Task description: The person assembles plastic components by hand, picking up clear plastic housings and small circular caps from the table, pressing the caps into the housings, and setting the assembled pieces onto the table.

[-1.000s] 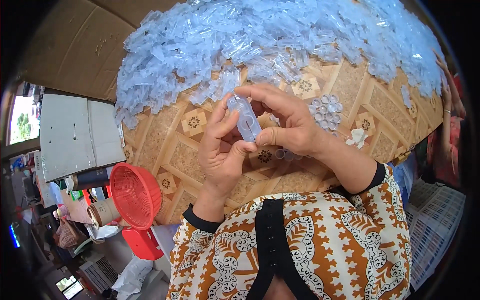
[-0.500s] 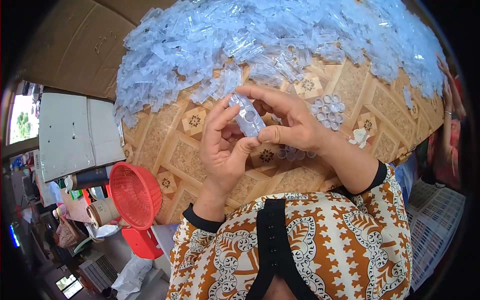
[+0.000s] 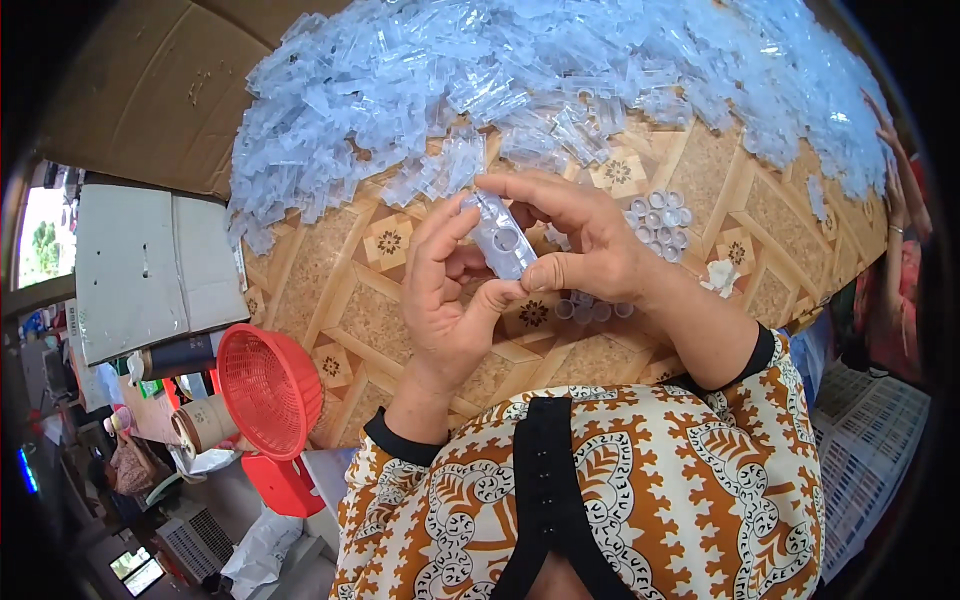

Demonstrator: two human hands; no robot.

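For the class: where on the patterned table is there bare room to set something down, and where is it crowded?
Bare tabletop lies left of the left hand, between the clear plastic pile and the red basket. Another patch lies right of the upper round clear pieces, above the white scrap. The far side is crowded by the pile.

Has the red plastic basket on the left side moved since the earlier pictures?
No. The red plastic basket stays at the same place, just left of the same flower motif on the patterned tabletop.
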